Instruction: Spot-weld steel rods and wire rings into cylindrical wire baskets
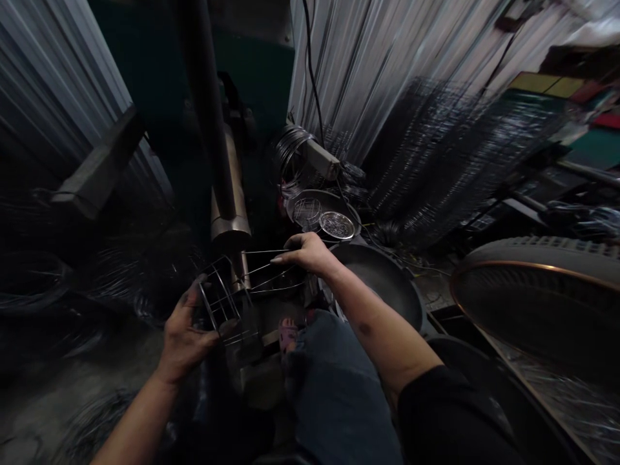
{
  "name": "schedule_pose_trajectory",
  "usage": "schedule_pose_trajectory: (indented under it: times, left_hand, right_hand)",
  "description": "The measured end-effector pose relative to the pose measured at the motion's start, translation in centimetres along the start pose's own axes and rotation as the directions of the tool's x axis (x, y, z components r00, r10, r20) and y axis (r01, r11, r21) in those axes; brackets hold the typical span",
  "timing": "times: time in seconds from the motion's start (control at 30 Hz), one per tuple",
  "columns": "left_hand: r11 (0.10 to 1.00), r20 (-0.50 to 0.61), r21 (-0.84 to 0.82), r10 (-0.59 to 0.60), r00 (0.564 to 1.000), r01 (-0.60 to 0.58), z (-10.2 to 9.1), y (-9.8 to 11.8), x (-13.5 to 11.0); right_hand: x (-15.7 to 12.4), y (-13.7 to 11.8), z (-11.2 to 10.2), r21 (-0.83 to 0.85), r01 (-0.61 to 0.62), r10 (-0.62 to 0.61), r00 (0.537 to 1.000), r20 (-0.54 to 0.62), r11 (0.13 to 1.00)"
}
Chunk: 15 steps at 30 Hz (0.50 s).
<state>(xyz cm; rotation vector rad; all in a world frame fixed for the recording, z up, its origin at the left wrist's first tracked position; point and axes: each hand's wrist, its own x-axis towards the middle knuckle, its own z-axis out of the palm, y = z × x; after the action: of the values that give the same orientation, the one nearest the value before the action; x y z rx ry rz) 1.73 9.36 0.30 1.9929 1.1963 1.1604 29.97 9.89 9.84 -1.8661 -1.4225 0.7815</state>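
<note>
At left hand [186, 329], wire frame [225, 298] (edge near cylinder [231, 226])

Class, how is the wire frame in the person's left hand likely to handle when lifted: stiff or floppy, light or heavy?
The wire frame is probably light for its size, being thin wires with open gaps. It likely stays fairly stiff, as its metallic-looking wires run mostly straight. Its open corners might snag on nearby things.
</note>
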Motion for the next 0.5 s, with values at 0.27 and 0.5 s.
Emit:
schedule_pose_trajectory:
  times: [0.27, 0.5]
  left_hand:
    - [1.0, -0.003, -0.01, -0.009, 1.0, 0.009, 0.04, 0.33, 0.26]
    - [0.999, 0.008, -0.028, -0.028, 1.0, 0.028, 0.03, -0.09, 0.03]
  right_hand:
    - [0.01, 0.25, 0.08, 0.025, -0.002, 0.002, 1.0, 0.013, 1.0]
    - [0.51, 0.27, 0.2, 0.039, 0.0, -0.001, 1.0, 0.023, 0.999]
